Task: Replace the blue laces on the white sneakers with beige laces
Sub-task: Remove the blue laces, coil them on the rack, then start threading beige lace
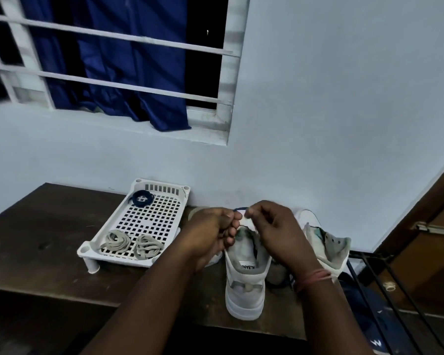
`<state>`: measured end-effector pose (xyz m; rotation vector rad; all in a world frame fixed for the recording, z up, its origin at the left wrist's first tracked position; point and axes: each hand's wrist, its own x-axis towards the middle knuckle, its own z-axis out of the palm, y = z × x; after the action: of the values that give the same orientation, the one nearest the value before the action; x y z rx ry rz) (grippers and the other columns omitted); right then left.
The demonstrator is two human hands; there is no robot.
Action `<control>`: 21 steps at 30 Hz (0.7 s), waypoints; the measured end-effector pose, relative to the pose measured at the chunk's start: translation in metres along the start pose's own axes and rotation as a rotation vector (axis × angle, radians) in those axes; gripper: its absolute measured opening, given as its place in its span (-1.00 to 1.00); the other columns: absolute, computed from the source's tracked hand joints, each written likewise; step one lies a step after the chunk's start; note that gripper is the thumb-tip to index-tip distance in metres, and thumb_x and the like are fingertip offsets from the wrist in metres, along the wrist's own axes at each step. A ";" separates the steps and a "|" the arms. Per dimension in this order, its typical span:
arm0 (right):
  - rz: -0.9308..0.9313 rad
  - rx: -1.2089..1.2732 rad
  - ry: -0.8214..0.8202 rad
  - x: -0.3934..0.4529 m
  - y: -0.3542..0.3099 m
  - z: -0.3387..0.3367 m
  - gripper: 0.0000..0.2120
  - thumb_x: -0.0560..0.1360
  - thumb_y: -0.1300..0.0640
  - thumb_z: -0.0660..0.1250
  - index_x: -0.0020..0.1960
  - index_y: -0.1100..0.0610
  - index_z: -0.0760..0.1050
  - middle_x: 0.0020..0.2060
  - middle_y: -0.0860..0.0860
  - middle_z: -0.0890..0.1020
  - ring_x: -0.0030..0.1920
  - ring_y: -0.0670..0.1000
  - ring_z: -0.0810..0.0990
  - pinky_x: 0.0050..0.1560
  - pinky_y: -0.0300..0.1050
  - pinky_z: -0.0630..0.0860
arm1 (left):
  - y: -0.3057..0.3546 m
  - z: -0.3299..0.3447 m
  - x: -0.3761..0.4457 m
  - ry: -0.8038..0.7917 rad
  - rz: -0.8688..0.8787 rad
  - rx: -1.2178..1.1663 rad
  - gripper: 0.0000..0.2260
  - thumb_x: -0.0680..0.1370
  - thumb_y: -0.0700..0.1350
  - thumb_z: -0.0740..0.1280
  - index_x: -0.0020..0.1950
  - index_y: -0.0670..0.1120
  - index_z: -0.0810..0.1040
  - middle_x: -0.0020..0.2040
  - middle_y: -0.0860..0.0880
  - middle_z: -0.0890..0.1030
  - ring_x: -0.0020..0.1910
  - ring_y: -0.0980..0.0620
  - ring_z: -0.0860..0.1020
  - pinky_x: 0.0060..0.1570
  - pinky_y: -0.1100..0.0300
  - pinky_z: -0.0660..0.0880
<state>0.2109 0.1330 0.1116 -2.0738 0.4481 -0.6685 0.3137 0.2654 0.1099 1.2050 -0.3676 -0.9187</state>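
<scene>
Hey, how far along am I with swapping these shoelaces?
One blue lace already lies coiled in the tray. Left hand and right hand pinch the other blue lace above the near sneaker. Both beige laces wait unused; far sneaker looks laceless.

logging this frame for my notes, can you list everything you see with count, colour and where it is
sneakers: 2, white; one under the hands, one to its right by the wall
blue lace: 1, between both hands' fingertips
coiled blue lace: 1, tray's far corner
beige laces: 2 bundles, tray's near end, second to the right
tray: 1, white, on the table, left of the sneakers
table: 1, dark brown, against the wall
window: 1, white bars
curtain: 1, blue, behind the bars
left hand: pinches the lace
right hand: pinches the lace
</scene>
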 end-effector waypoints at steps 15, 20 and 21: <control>-0.318 -0.410 -0.184 -0.037 0.008 0.010 -0.84 0.65 0.03 0.20 -0.09 -0.05 0.47 -0.24 -0.14 0.52 -0.19 -0.09 0.49 -0.11 0.02 0.49 | -0.007 -0.008 0.012 0.100 0.257 -0.130 -0.74 0.61 -0.42 0.29 0.25 -0.25 0.61 0.13 -0.20 0.72 0.12 -0.06 0.71 0.11 0.15 0.65; -0.433 -0.497 0.002 -0.031 0.009 -0.016 -0.90 0.59 0.17 0.32 -0.05 0.00 0.57 -0.19 -0.17 0.51 -0.13 -0.15 0.48 -0.06 -0.26 0.38 | -0.023 -0.001 0.010 -0.101 0.471 0.769 -0.73 0.59 -0.38 0.27 0.02 -0.11 0.71 -0.14 0.03 0.72 -0.11 0.16 0.67 -0.04 0.24 0.57; -0.431 -0.522 0.053 -0.029 0.011 -0.019 -0.90 0.57 0.19 0.38 -0.07 0.00 0.59 -0.20 -0.15 0.53 -0.14 -0.14 0.49 -0.09 -0.26 0.39 | -0.025 0.000 0.007 -0.160 0.441 0.791 -0.70 0.60 -0.40 0.23 0.00 -0.12 0.70 -0.15 0.00 0.72 -0.14 0.16 0.65 -0.06 0.26 0.55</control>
<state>0.1760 0.1304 0.1025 -2.6924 0.2138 -0.9327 0.3080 0.2582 0.0856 1.6672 -1.1512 -0.4791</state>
